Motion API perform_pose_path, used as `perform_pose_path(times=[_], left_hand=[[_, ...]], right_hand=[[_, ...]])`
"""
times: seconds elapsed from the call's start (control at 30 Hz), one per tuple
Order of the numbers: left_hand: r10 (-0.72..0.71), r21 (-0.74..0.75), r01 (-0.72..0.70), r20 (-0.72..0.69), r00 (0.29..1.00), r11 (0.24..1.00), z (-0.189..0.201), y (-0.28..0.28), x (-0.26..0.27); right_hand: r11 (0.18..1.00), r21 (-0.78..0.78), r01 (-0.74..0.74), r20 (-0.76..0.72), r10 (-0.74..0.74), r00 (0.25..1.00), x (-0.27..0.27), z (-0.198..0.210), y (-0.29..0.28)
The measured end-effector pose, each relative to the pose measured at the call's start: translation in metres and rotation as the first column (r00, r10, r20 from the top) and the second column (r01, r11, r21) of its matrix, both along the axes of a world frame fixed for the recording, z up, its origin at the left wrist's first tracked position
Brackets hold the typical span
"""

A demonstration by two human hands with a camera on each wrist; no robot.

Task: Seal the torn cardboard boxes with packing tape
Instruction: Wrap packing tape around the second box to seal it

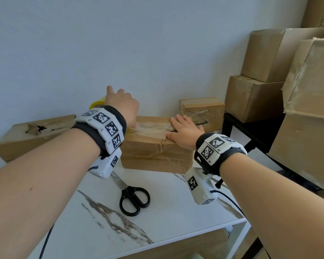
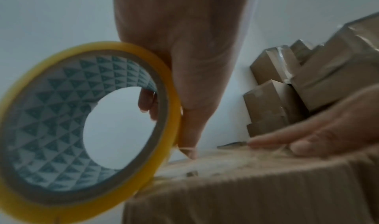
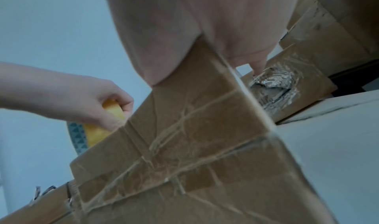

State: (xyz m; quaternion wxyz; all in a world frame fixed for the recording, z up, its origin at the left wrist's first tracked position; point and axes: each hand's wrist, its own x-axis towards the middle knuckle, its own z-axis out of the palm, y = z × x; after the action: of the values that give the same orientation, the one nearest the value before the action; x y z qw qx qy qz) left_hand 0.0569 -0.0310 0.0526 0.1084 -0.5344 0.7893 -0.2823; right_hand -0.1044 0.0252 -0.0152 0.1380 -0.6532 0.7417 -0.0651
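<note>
A: Your left hand (image 1: 123, 105) gripped the yellow packing tape roll (image 2: 82, 127), fingers hooked through its core, thumb down at the left edge of the middle cardboard box (image 1: 155, 146)!

B: And your right hand (image 1: 185, 130) lay flat, fingers spread, pressing on that box's top at its right end. A clear tape strip (image 1: 151, 128) ran across the top between your two hands.

A: That box sat on the marble-patterned surface (image 1: 176, 202), stacked on a flatter carton as far as I could tell.

B: To its left lay a torn cardboard box (image 1: 32, 133), a ragged hole in its top. Behind on the right stood a smaller box (image 1: 202, 113) with crinkled tape over its front.

A: Black-handled scissors (image 1: 134, 197) rested on the surface near you, just in front of the middle box, touched by neither hand.

B: Further right, larger boxes (image 1: 260, 81) were piled against the wall, the lower one on a dark stand (image 1: 232, 124).
</note>
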Motion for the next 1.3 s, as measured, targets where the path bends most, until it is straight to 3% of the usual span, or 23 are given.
perform_pose_path(times=[0.13,0.23,0.57,0.6,0.67,0.73,0.77,0.97,1.1,1.3], left_hand=[[-0.08,-0.104,0.11,0.253,0.964,0.989,-0.013,0.008,-0.004],[-0.131,-0.1,0.168,0.302,0.944,0.981,-0.015,0.011,-0.004],[-0.186,-0.039,0.193,0.135,0.973,0.98,-0.014,0.011,0.008],[-0.179,0.001,0.179,0.056,0.982,0.984,-0.011,0.007,0.016],[-0.108,0.117,0.142,-0.258,0.96,0.983,-0.002,-0.002,0.035],[-0.023,0.197,0.15,-0.532,0.847,0.969,0.005,-0.01,0.053],[-0.008,0.207,0.158,-0.581,0.814,0.966,0.007,-0.014,0.059],[0.029,0.214,0.118,-0.579,0.815,0.97,0.013,-0.02,0.07],[0.066,0.235,0.078,-0.55,0.832,0.969,0.014,-0.015,0.077],[0.237,0.324,-0.108,-0.39,0.89,0.94,0.0,-0.012,0.093]], right_hand=[[1.0,0.008,0.019,-0.027,-0.019,0.999,0.003,0.001,-0.001],[0.999,0.02,0.036,-0.046,-0.035,0.998,0.004,0.003,-0.002],[0.995,0.032,0.094,-0.084,-0.091,0.992,0.024,0.01,0.001],[0.996,0.022,0.081,-0.105,-0.079,0.991,0.028,0.009,-0.001],[0.998,0.015,0.055,-0.131,-0.053,0.99,0.035,0.008,-0.004],[0.999,0.022,0.048,-0.102,-0.046,0.994,0.04,0.009,-0.006],[0.998,0.017,0.052,-0.082,-0.051,0.995,0.042,0.009,-0.007],[0.998,-0.057,0.003,-0.08,-0.008,0.997,0.064,0.004,-0.017],[0.998,0.017,-0.056,-0.109,0.057,0.992,0.065,0.004,-0.03],[0.995,0.054,-0.083,-0.157,0.09,0.983,0.062,0.004,-0.033]])
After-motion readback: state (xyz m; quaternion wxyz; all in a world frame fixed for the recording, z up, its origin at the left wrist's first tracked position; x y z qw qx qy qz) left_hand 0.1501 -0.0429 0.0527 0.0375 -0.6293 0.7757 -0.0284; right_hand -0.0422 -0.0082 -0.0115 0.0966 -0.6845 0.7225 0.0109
